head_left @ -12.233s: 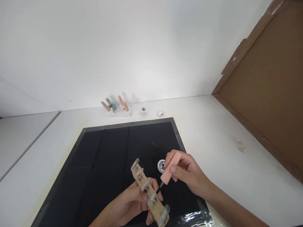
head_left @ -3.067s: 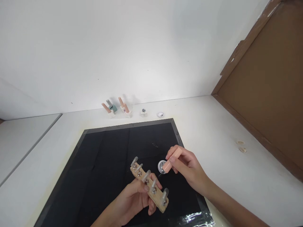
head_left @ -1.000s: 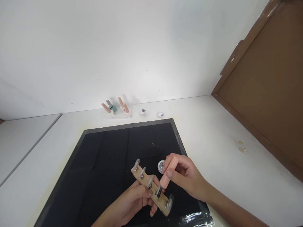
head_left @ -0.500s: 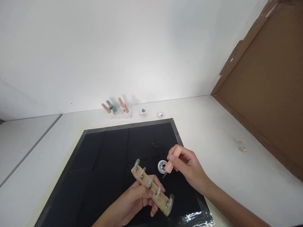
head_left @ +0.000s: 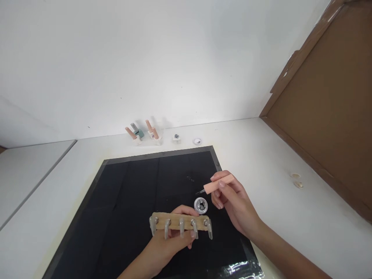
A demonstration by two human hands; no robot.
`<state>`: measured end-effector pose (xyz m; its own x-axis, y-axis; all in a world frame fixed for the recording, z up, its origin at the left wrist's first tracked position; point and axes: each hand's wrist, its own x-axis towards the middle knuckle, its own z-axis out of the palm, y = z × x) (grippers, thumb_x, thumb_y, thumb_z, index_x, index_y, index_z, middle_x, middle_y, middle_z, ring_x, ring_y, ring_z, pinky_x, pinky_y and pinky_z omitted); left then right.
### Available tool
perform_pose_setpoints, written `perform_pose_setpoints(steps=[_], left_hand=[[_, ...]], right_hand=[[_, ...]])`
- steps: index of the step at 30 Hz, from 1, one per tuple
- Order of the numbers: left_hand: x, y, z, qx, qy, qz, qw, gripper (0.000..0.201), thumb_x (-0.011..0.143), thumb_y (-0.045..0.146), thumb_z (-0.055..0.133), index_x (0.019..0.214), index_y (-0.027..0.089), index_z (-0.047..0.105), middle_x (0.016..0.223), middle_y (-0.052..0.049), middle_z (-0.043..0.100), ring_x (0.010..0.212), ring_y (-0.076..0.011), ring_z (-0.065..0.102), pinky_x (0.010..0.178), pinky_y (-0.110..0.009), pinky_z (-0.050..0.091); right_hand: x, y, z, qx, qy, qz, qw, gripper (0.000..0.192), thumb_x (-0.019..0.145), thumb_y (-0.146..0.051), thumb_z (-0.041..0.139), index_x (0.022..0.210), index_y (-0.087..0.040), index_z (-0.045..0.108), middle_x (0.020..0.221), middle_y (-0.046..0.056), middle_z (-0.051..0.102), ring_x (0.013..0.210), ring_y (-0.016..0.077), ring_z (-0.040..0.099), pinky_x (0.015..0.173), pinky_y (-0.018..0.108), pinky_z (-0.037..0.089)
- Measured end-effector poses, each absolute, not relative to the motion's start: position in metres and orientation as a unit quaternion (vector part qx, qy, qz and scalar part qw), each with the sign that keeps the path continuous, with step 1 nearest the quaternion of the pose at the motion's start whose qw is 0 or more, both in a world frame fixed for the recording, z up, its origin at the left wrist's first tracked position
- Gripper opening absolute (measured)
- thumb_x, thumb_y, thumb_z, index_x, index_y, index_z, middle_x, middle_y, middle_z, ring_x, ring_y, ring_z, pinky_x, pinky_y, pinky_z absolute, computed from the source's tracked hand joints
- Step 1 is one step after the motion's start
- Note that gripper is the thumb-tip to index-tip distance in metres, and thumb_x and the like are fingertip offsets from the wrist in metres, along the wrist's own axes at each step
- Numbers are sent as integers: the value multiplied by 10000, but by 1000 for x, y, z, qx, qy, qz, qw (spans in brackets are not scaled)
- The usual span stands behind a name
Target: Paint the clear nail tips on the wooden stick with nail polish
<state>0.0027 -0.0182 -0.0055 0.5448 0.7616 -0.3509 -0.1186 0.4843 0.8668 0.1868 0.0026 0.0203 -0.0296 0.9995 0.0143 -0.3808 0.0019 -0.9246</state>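
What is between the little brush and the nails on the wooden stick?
Nothing visible. The right hand holds the brush above the small round pot; the left hand holds the wooden stick of nails just below, open air between.

Head view, close, down over table

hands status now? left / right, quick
Left hand: closed around the wooden nail-tip holder, held level above the black mat.
Right hand: pinching the peach polish brush cap, above the small open pot.
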Motion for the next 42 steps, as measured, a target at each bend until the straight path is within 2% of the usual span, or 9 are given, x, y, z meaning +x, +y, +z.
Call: perform_pose_setpoints(steps=[11,20,33,42], left_hand=[[6,-18,-4,411,393,304,764,345,671,360,709,919,168,566,660,22,535,559,-89,463,530,-244,400],[6,-19,-4,410,397,311,760,321,694,356,689,926,172,564,661,23,531,558,-88,459,535,-244,397],[5,-19,-2,412,403,288,765,338,692,344,693,950,174,558,675,18,527,588,-92,443,555,-242,384],[5,-16,-4,413,388,256,783,279,707,308,684,927,176,574,724,13,531,644,-95,446,578,-228,376]], right_hand=[[189,1,20,-355,-423,607,571,139,839,-339,567,796,-219,622,713,-24,501,447,64,381,453,244,340],[189,1,20,-356,-420,612,568,173,825,-339,587,730,-196,613,751,-11,538,444,54,387,446,236,351],[190,0,21,-357,-421,623,555,147,833,-348,576,842,-213,634,610,-37,463,444,80,375,454,250,341],[191,0,19,-326,-433,631,555,149,841,-332,570,777,-216,637,784,-6,520,472,61,404,469,247,342]])
